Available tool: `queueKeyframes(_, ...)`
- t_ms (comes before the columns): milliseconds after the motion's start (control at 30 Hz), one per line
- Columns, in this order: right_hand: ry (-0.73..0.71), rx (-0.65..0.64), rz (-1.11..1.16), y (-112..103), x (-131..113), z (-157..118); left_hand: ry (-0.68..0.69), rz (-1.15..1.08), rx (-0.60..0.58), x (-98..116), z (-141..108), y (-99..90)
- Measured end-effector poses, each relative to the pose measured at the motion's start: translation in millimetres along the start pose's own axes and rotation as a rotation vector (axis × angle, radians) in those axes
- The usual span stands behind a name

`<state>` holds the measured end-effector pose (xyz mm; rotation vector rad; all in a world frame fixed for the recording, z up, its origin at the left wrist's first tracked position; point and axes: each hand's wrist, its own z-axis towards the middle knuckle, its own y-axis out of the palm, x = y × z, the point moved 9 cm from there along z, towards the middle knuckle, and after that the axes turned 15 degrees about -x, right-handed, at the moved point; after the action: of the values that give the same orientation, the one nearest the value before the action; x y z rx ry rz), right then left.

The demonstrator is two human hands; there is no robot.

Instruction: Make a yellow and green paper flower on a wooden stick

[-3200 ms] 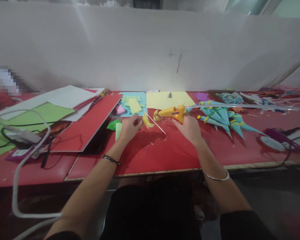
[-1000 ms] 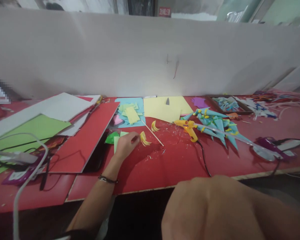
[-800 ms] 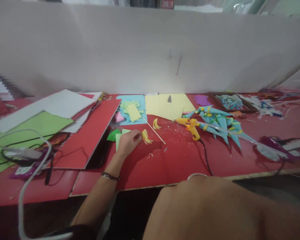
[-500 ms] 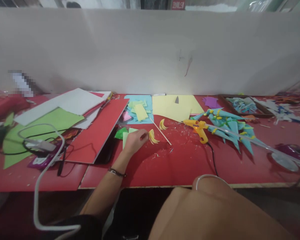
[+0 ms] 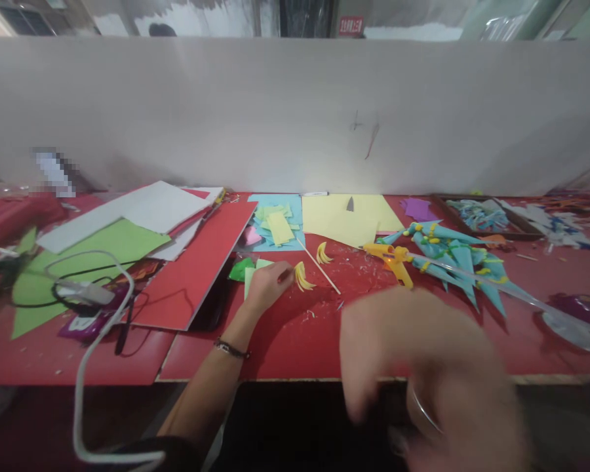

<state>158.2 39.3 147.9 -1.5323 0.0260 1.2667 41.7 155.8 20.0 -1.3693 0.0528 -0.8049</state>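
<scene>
My left hand (image 5: 270, 286) rests low over the red table (image 5: 285, 347), its fingers curled and pressed together at one end of a yellow curved paper piece (image 5: 302, 278). A second yellow piece (image 5: 323, 253) lies just behind it, beside a thin stick (image 5: 319, 265). Large and smeared by motion, my right hand (image 5: 388, 347) is raised near the camera over the table's front edge; its fingers cannot be made out. Beyond it lies a yellow glue gun (image 5: 394, 259) with a long clear glue stick, next to blue folded paper cones (image 5: 457, 255).
Red board (image 5: 196, 269), green paper (image 5: 93, 249) and a looping white cable (image 5: 81, 387) occupy the left. Small paper strips (image 5: 279, 225) and a yellow sheet (image 5: 334, 216) lie at the back. A tray (image 5: 486, 216) of scraps stands back right, before a white partition (image 5: 255, 111).
My right hand has swung up over the table's front edge, where before mostly its arm or wrist showed. My left hand stays by the yellow piece. The view has tilted slightly upward.
</scene>
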Motion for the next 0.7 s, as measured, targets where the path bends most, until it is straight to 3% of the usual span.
queueKeyframes(67,0.092,0.162,-0.010,-17.9,38.3,19.8,-0.013,0.002,-0.008,-0.4,0.1,0.4)
queueKeyframes(133,0.271,0.316,-0.077,-25.0,96.0,34.5,-0.016,0.014,-0.018,-0.4,0.5,1.4)
queueKeyframes(233,0.472,0.335,-0.240,-12.1,174.8,51.8,-0.018,0.037,-0.024,-1.5,1.6,2.3)
queueKeyframes(333,0.520,0.318,-0.276,3.1,217.3,58.4,-0.016,0.031,-0.026,-3.8,3.1,2.7)
queueKeyframes(500,0.506,0.315,-0.265,9.8,228.1,61.1,-0.006,-0.009,-0.065,-5.0,5.2,6.4)
queueKeyframes(700,0.388,0.288,-0.209,7.0,205.4,58.0,-0.027,-0.041,-0.111,-6.6,4.9,9.5)
